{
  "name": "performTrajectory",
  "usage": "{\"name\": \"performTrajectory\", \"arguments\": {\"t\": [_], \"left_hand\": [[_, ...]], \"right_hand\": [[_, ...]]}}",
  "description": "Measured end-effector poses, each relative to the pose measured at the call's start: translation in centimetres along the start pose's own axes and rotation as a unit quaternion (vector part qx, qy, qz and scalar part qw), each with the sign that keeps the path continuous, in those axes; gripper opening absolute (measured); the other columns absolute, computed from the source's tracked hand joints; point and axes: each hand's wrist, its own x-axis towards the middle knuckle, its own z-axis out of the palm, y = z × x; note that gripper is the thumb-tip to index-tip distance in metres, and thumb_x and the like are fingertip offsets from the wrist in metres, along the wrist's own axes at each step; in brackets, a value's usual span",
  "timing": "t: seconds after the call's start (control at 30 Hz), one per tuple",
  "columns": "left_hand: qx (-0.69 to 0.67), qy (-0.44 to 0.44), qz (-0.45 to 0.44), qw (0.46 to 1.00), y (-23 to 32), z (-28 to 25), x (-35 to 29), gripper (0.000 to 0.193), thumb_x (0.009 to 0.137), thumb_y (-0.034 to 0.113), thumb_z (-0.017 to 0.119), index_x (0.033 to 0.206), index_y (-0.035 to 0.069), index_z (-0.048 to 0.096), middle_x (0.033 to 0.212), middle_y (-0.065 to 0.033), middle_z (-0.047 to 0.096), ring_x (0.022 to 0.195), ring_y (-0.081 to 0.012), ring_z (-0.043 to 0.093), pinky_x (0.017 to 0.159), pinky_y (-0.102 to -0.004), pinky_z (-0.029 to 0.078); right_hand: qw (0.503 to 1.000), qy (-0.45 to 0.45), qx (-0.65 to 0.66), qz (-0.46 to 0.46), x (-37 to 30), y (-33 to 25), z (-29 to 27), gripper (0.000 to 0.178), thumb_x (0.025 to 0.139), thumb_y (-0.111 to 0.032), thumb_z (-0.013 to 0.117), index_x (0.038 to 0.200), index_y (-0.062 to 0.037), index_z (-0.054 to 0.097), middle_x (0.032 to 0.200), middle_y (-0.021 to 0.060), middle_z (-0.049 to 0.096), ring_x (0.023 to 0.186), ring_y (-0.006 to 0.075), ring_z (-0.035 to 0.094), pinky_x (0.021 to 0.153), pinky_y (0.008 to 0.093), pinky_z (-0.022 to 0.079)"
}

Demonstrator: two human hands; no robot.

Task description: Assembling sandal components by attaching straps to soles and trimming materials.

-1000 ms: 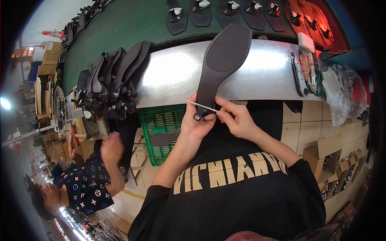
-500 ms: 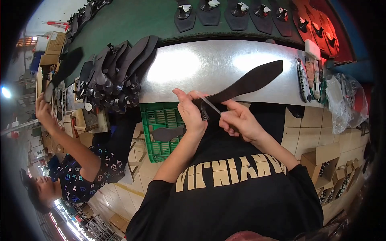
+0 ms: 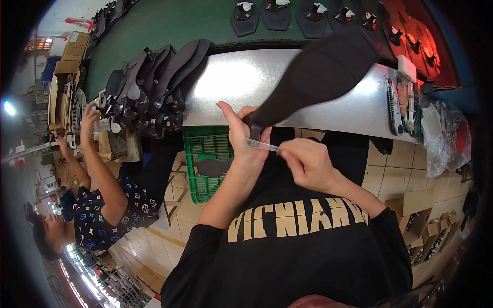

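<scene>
My left hand point(image 3: 240, 138) holds a dark shoe sole point(image 3: 321, 74) by its heel end, the thumb standing out to the side. The sole's broad flat part slants up and right over the metal worktop. A black flap or strap end point(image 3: 257, 133) folds down between the fingers. My right hand point(image 3: 310, 163) is closed on a thin, pale, shiny flat strip point(image 3: 262, 145); whether it is a blade or something else I cannot tell. The strip's far end lies across my left palm, just below the black flap.
Dark soles with straps point(image 3: 154, 87) are heaped left on the metal worktop point(image 3: 221, 84). Several sandals point(image 3: 310, 20) line the green surface behind. A box cutter point(image 3: 394, 115) and other tools lie at right. A green crate point(image 3: 191, 169) stands below; a co-worker point(image 3: 110, 205) is at left.
The sole has turned, showing its broad face, and swung up. My right hand has turned over, and the strip now lies lower across my left palm. The co-worker no longer holds up a sole.
</scene>
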Motion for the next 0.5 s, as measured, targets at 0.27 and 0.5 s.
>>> {"name": "performTrajectory", "arguments": {"t": [0.27, 0.5], "left_hand": [[-0.079, -0.165, -0.026, 0.983, 0.8, -0.6, 1.0, 0.068, 0.089, 0.073, 0.036, 0.075, 0.009, 0.052, 0.062, -0.0014, 0.052, 0.044, -0.0144, 0.041, 0.045, -0.0262, 0.035], [-0.117, -0.152, 0.151, 0.970, 9.6, -0.6, 2.6, 0.065, 0.088, 0.072, 0.039, 0.087, 0.009, 0.052, 0.076, -0.0009, 0.056, 0.058, -0.0132, 0.049, 0.045, -0.0233, 0.036]], "right_hand": [[0.997, 0.009, 0.016, 0.081, 1.5, 0.0, 0.9, 0.005, 0.088, -0.002, 0.056, 0.083, -0.0015, 0.058, 0.070, 0.0123, 0.060, 0.062, 0.0287, 0.061, 0.057, 0.0355, 0.048], [0.993, -0.068, 0.075, -0.059, 1.2, -2.6, 2.5, 0.001, 0.082, -0.003, 0.062, 0.083, -0.0040, 0.062, 0.070, 0.0099, 0.060, 0.060, 0.0264, 0.060, 0.055, 0.0350, 0.049]]}}
